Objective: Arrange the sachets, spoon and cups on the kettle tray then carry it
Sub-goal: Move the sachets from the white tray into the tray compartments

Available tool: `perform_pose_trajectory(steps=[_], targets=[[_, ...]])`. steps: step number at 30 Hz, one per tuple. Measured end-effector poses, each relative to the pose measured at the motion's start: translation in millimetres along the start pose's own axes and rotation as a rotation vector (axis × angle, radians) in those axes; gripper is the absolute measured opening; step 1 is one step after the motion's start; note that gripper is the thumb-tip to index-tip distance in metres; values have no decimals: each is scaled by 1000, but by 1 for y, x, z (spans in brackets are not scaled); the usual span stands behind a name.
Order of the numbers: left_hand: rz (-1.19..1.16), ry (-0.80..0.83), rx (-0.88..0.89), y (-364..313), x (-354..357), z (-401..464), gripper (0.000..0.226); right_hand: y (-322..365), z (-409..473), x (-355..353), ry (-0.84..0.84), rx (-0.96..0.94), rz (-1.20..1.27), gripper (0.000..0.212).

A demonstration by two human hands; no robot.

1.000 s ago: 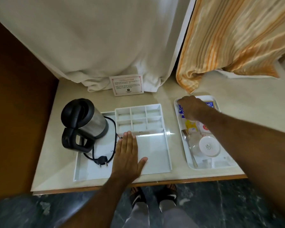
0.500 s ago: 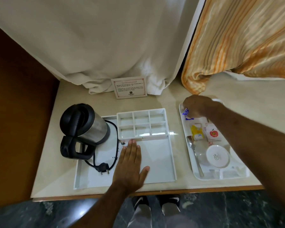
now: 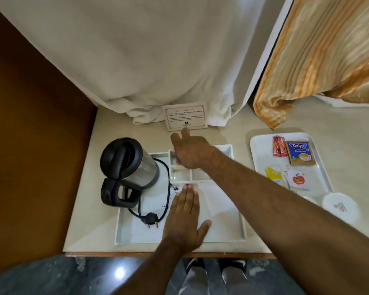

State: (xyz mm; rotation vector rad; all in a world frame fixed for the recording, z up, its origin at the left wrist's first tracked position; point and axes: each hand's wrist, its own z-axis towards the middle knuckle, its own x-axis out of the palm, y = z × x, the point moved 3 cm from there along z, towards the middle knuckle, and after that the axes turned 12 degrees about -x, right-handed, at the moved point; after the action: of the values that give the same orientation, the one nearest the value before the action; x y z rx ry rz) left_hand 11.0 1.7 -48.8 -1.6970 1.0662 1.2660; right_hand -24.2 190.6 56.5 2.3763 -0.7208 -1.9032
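The white kettle tray (image 3: 242, 227) holds a steel and black kettle (image 3: 128, 165) at its left and a block of small compartments (image 3: 227, 150) at the back. My left hand (image 3: 183, 218) lies flat, fingers together, on the tray's floor. My right hand (image 3: 192, 152) hovers palm down over the back-left compartments, thumb and forefinger spread; its palm hides whatever is under it. On the small white tray (image 3: 254, 145) to the right lie red sachets (image 3: 279, 146), a Tetley tea sachet (image 3: 300, 153), a yellow sachet (image 3: 274, 175), a white sachet (image 3: 297, 179), a spoon (image 3: 288, 184) and a white cup (image 3: 339, 206).
The kettle's black cord and plug (image 3: 150, 219) lie on the kettle tray beside my left hand. A printed card (image 3: 185, 117) leans against the white curtain (image 3: 158, 60) behind. An orange striped curtain (image 3: 317, 60) hangs at the right, a wooden wall (image 3: 30, 145) at the left.
My right hand has left the small tray and swung left over the kettle tray's compartments. The blue sachets it gripped are no longer seen. The left hand has stayed put.
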Motion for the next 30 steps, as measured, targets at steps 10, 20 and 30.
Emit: perform_pose_trajectory(steps=[10, 20, 30], targets=[[-16, -6, -1, 0, 9, 0, 81, -174, -124, -8, -183, 596, 32, 36], [6, 18, -21, 1, 9, -2, 84, -215, -139, -1, 173, 410, -28, 39], [-23, 12, -26, 0, 4, -2, 84, -208, -132, -38, 117, 332, 10, 18]])
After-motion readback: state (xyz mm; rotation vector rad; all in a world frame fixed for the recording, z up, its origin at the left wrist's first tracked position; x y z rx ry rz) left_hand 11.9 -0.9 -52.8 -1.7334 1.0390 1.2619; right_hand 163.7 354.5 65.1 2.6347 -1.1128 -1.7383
